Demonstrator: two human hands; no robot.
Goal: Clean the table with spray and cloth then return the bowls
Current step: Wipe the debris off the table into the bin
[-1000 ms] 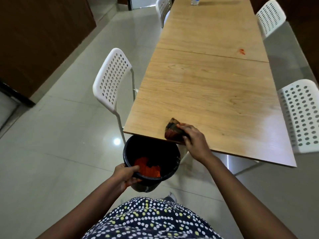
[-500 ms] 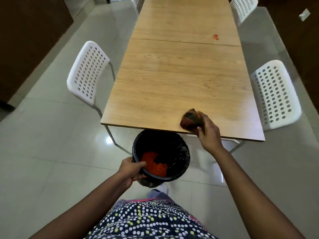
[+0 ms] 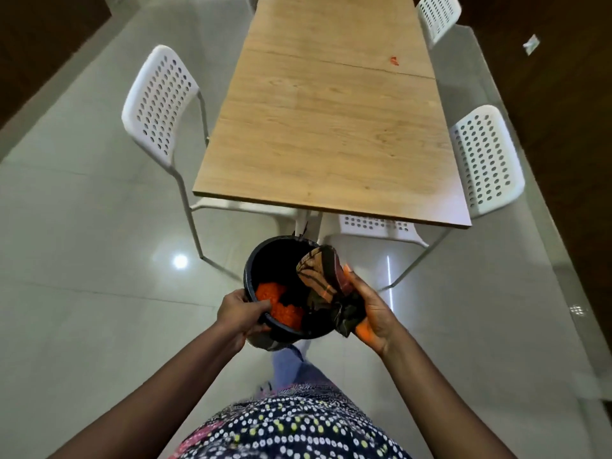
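Note:
A long wooden table [image 3: 331, 137] stretches away from me, with a small orange smear [image 3: 394, 60] at its far right. In front of its near edge, my left hand [image 3: 240, 313] grips the rim of a black bin [image 3: 265, 260] that holds orange mess [image 3: 278, 299]. My right hand [image 3: 371, 309] holds a dark patterned cloth [image 3: 323, 276] over the bin's right rim; orange stains show on my fingers and palm. No spray bottle or bowls are in view.
White perforated chairs stand at the table's left [image 3: 159, 101], right [image 3: 486, 160] and far right [image 3: 437, 14]; another chair [image 3: 374, 226] is tucked under the near end. Glossy tiled floor [image 3: 82, 293] lies on both sides, dark wooden walls beyond.
My right hand has lifted the cloth off the table's near edge and brought it back over the bin. The bin has come away from under the table, still held by my left hand.

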